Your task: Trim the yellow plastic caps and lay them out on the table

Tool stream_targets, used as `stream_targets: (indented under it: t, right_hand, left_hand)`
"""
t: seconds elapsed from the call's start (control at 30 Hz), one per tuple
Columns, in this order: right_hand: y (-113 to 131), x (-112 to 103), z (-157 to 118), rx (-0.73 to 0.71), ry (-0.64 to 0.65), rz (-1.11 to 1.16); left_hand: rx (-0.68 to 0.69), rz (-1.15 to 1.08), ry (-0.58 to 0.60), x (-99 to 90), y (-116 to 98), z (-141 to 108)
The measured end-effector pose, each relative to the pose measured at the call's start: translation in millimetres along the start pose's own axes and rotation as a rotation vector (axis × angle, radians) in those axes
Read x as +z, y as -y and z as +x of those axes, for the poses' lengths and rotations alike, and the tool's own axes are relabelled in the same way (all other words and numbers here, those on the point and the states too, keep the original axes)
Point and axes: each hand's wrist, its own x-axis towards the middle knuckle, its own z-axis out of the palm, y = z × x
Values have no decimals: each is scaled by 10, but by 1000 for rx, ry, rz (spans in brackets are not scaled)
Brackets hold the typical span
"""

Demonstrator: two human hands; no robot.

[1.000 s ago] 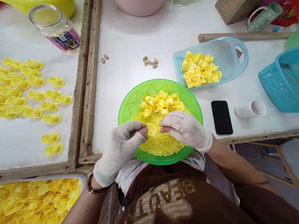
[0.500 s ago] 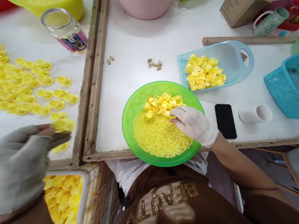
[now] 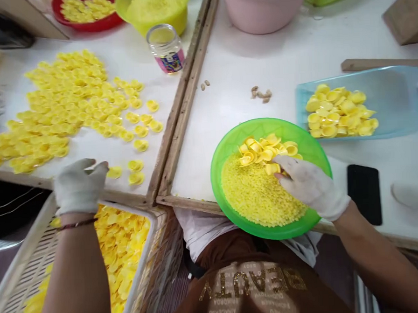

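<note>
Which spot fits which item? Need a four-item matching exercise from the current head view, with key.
1. left hand
2. right hand
3. phone
4. clear jar

A. black, lying flat
B. reaching over the green basin
C. in front of the yellow basin
D. at the near edge of the left table

Pairs: 1-D, 2-B, 3-A, 4-C

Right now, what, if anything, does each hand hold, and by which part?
The left hand holds nothing visible. The right hand is at a yellow cup; whether it grips the edge is unclear.
</note>
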Motion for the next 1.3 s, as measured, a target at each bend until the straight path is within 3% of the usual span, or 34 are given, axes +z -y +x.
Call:
stream_targets:
  t: [0.07, 0.1, 0.13, 0.23, 0.3, 0.37, 0.43, 0.53, 0.63, 0.73, 0.9, 1.0, 1.13, 1.3]
  right_hand:
    - [140, -78, 39, 72, 56, 217]
    - [216, -98, 64, 107, 67, 350]
    - [290, -104, 86, 132, 68, 478]
    - [449, -73, 116, 132, 92, 739]
    - [472, -49, 101, 91, 117, 791]
    - [438, -39, 69, 66, 106, 674]
    - [391, -31, 29, 44, 138, 391]
    - [388, 19, -33, -61, 382, 3]
    - [436, 103, -79, -103, 547, -82]
    - [421, 123, -78, 27, 476, 121]
    - [385, -30, 64, 369, 77, 1034]
    - [488, -88, 192, 491, -104, 1455]
    - [626, -67, 301, 458, -241, 1594]
    - [648, -42, 322, 455, -292, 1577]
  left_hand:
    - [47, 23, -70, 250, -283, -157]
    - [92, -58, -23, 388, -466, -277]
    - [140, -213, 118, 532, -661, -419]
    - [245, -535, 716, 962, -1194, -847]
    - [301, -613, 879, 1190, -1412, -1023]
    - [300, -634, 846, 1310, -1509, -1084]
    - [245, -643, 752, 1321, -1534, -1075]
    - [185, -624, 663, 1247, -1544, -1049]
    - [233, -545, 631, 1218, -1562, -1065]
    - [307, -462, 628, 1276, -1555, -1086]
    - [421, -407, 759, 1450, -1521, -1109]
    - [401, -476, 873, 1544, -1564, -1162]
    - [349, -570, 1000, 1614, -1642, -1247]
    - [334, -574, 1001, 1618, -1653, -1278]
